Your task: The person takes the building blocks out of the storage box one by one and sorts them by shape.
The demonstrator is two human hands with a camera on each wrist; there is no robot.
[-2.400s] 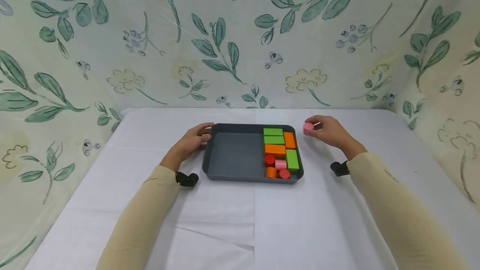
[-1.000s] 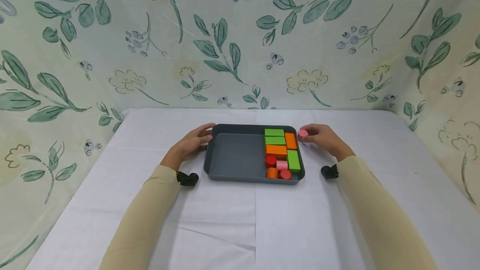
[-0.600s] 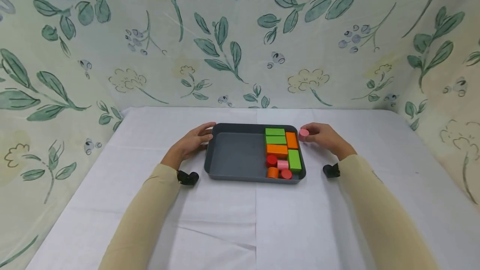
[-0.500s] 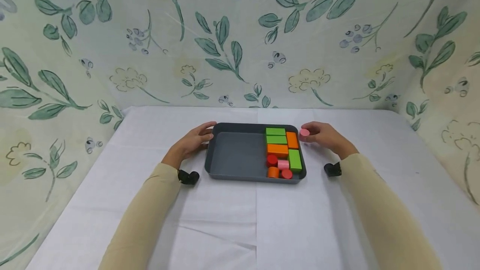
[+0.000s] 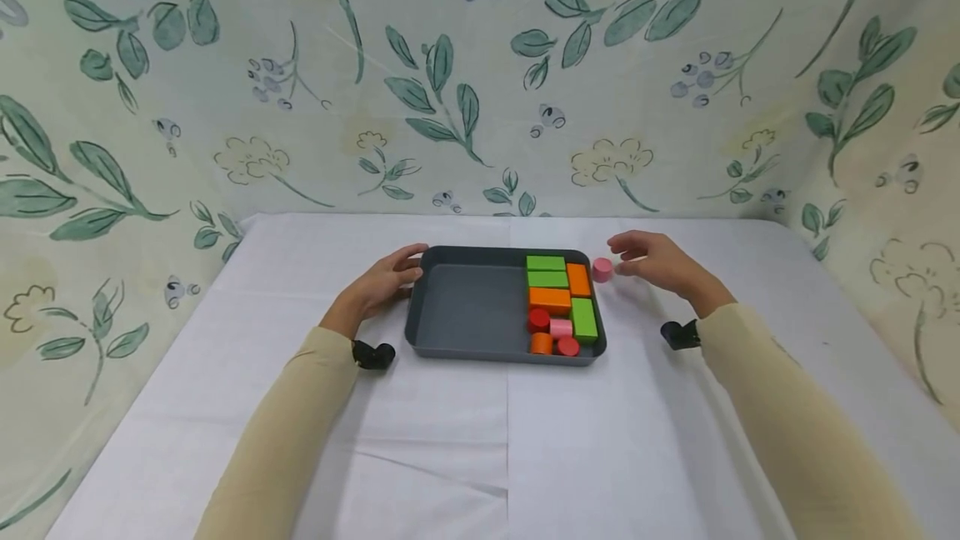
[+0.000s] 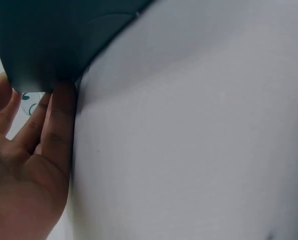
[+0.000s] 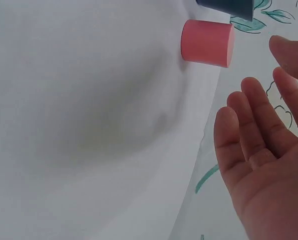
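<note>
Head view: pink cyl. point(image 5: 602, 270) stands upright on the white-covered worktop point(image 5: 435, 440), just right of the dk grey tray point(image 5: 468, 315), near its far R corner; can't tell if they touch. R hand point(image 5: 660, 261) is just right of the cyl., fingers loosely apart, thumb out, holding nothing; R wrist view shows a gap btwn fingertips & cyl. L hand point(image 5: 381, 282) is at the tray's far L corner, fingers mostly straight, touching its edge.

Tray's R part, far to near: 2 green blocks point(image 5: 545, 262) side by side, orange block point(image 5: 578, 280) to their R, another orange block point(image 5: 550, 301) below, green block point(image 5: 584, 319) along the R wall, then red cyl. point(image 5: 538, 321), small pink piece point(image 5: 561, 328), orange cyl. point(image 5: 542, 344) & lower red cyl. point(image 5: 567, 346).

Beige sleeves point(image 5: 281, 432), blk wrist devices point(image 5: 372, 356). Leaf-print cloth point(image 5: 315, 90) behind.
</note>
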